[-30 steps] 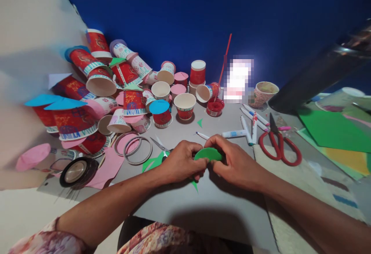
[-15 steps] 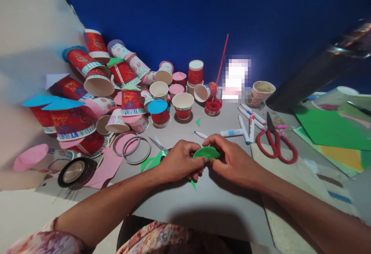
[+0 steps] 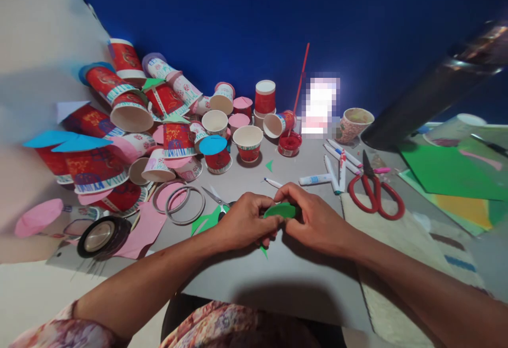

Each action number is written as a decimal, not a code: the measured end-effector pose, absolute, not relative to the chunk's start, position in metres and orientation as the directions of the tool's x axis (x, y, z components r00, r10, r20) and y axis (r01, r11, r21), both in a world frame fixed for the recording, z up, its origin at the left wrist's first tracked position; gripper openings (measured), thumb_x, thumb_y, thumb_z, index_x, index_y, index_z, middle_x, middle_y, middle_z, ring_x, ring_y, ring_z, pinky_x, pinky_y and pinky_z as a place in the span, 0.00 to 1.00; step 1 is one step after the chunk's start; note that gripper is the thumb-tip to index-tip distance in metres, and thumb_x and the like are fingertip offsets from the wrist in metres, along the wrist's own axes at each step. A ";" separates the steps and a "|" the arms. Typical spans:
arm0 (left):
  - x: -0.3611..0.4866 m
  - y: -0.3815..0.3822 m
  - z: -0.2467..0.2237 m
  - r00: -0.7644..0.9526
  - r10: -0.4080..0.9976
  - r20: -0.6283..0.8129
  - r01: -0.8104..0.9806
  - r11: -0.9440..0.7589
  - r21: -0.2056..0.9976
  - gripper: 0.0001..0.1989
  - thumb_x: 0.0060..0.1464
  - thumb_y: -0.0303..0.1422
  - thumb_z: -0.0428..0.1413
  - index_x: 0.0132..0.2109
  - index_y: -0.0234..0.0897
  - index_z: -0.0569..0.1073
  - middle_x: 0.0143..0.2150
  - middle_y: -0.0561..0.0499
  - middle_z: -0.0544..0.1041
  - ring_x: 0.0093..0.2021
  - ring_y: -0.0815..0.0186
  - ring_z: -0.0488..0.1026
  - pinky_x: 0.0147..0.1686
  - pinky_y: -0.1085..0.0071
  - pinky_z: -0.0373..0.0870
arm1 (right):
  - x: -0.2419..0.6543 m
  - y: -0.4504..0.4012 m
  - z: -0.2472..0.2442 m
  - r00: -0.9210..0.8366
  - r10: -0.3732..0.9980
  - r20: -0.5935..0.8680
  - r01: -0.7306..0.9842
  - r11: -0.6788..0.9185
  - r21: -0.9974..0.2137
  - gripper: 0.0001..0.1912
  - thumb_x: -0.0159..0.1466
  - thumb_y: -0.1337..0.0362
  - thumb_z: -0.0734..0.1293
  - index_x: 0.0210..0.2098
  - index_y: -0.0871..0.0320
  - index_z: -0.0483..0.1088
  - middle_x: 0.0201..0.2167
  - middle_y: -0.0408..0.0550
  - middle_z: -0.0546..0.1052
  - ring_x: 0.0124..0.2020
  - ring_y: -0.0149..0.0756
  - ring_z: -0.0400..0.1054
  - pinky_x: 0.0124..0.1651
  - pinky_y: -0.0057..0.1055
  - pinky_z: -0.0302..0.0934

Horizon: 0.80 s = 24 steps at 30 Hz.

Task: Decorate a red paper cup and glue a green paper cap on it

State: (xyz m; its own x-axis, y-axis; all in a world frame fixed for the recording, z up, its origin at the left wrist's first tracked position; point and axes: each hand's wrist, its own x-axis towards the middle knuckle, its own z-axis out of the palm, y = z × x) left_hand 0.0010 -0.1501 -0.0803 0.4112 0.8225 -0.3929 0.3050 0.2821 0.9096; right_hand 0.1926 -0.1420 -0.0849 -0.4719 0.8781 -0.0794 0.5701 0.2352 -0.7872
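A round green paper piece (image 3: 280, 211) is held between both hands above the grey table (image 3: 293, 279). My left hand (image 3: 250, 221) grips its left side, fingers curled under and thumb on the near edge. On the right side, my right hand (image 3: 311, 215) pinches it, index finger arched over the far edge. Whether anything lies under the piece is hidden. Small scissors (image 3: 216, 198) and green scraps (image 3: 208, 222) lie just left of my left hand. Beyond the hands are a thin marker (image 3: 273, 183) and a small green triangle (image 3: 269, 165).
Many decorated paper cups (image 3: 178, 139) are heaped at the left. Tape rings (image 3: 184, 205) lie nearer. A red paint jar (image 3: 289, 144) stands at the back. Markers (image 3: 331, 174), red-handled scissors (image 3: 375, 192), a cloth (image 3: 381, 263) and green paper (image 3: 448, 173) are on the right.
The view has shifted slightly, so most things sit a little further left. Both hands still hold the green piece, which appears tilted a bit flatter.
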 end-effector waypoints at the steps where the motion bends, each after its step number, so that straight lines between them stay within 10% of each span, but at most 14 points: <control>1: 0.001 -0.150 -0.081 0.405 0.827 -0.390 0.302 0.282 0.911 0.08 0.55 0.35 0.58 0.30 0.36 0.73 0.24 0.52 0.77 0.20 0.72 0.73 0.19 0.80 0.68 | 0.194 -0.142 -0.085 -0.468 0.881 -0.074 0.569 0.236 -0.788 0.15 0.58 0.70 0.64 0.45 0.53 0.66 0.31 0.40 0.75 0.31 0.36 0.67 0.36 0.32 0.56; 12: -0.002 -0.143 -0.081 0.360 0.861 -0.360 0.248 0.284 0.926 0.09 0.55 0.36 0.60 0.32 0.34 0.73 0.24 0.51 0.77 0.19 0.71 0.74 0.17 0.81 0.67 | 0.214 -0.132 -0.090 -0.428 0.878 0.215 0.516 0.433 -0.739 0.03 0.64 0.66 0.67 0.38 0.54 0.72 0.42 0.48 0.76 0.41 0.40 0.71 0.42 0.36 0.64; 19: -0.012 -0.133 -0.086 0.511 0.800 -0.314 -0.101 0.420 0.902 0.25 0.54 0.53 0.63 0.36 0.32 0.75 0.32 0.46 0.80 0.22 0.64 0.80 0.12 0.78 0.67 | 0.215 -0.131 -0.096 -0.419 0.804 0.423 0.466 0.590 -0.660 0.07 0.65 0.71 0.66 0.37 0.54 0.75 0.46 0.51 0.74 0.43 0.38 0.73 0.38 0.33 0.67; 24: -0.013 -0.132 -0.089 0.480 0.774 -0.412 -0.078 0.506 0.859 0.16 0.45 0.39 0.68 0.34 0.32 0.75 0.22 0.52 0.77 0.16 0.69 0.73 0.11 0.80 0.63 | 0.218 -0.130 -0.099 -0.449 0.652 0.611 0.457 0.755 -0.470 0.12 0.65 0.76 0.65 0.39 0.53 0.75 0.48 0.53 0.73 0.46 0.41 0.73 0.41 0.36 0.69</control>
State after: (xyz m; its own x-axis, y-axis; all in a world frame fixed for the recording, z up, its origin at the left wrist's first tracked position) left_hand -0.0127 -0.1322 -0.0890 0.4799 0.7744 -0.4122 -0.0777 0.5055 0.8593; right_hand 0.2183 -0.1302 -0.0990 -0.4493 0.6517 0.6110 0.4565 0.7554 -0.4700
